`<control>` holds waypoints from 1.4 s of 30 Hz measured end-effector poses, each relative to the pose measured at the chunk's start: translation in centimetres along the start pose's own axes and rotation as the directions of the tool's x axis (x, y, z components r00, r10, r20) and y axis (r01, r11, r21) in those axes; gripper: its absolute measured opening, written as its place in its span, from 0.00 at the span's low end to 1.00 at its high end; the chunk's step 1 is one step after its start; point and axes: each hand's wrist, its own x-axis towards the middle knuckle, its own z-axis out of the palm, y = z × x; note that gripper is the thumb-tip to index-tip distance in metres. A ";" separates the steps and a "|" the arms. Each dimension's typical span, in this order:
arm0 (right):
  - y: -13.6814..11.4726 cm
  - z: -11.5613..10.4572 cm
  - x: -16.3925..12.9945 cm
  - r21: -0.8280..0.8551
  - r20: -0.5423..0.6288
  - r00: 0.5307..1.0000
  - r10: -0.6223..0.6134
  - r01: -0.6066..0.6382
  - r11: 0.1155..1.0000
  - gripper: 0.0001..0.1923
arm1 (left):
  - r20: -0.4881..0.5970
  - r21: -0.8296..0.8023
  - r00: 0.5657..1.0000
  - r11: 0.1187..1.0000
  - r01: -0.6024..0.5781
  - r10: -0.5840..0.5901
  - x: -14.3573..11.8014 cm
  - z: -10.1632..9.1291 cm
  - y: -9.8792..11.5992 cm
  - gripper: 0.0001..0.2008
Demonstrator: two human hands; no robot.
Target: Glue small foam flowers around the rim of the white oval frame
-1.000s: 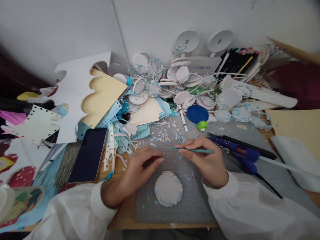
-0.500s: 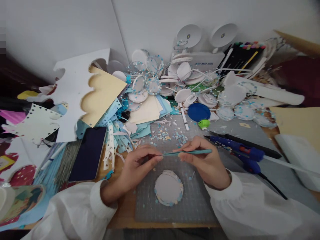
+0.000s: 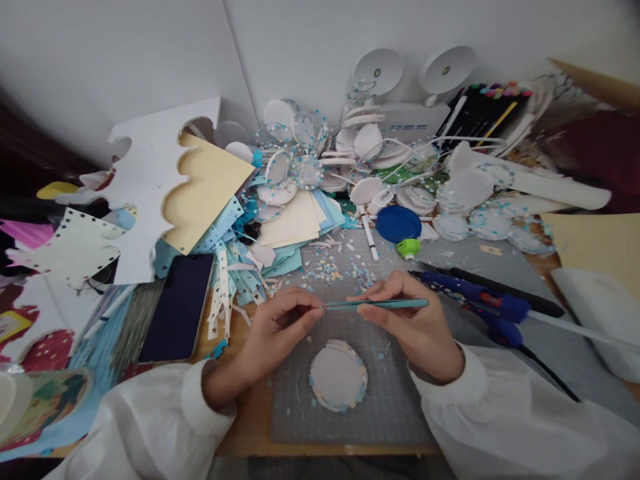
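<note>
My right hand [image 3: 413,320] pinches a pair of teal tweezers [image 3: 395,304], held nearly level with the tips pointing left. The tips reach the thumb and forefinger of my left hand [image 3: 285,327], which are pinched together; whatever lies between them is too small to make out. Below the hands, a white paper disc [image 3: 338,375] edged with small blue and cream stars lies on the grey cutting mat [image 3: 395,417]. Many tiny paper stars [image 3: 325,270] are scattered on the mat beyond my hands.
A blue glue gun [image 3: 470,293] lies right of my right hand. A phone [image 3: 177,308] and cut paper strips [image 3: 220,293] lie left. Behind are a blue lid [image 3: 398,224], a green punch [image 3: 409,249], a white marker [image 3: 369,237] and piled white discs [image 3: 367,191].
The tweezers have shifted slightly right, and their tips now look a little apart at my left fingertips. The disc has stayed in place on the mat.
</note>
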 end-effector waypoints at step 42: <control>0.1 0.3 0.1 0.215 0.041 0.964 0.262 -0.265 0.940 0.12 | 0.065 -0.112 0.993 0.989 0.100 -0.094 0.1 -0.1 0.4 0.05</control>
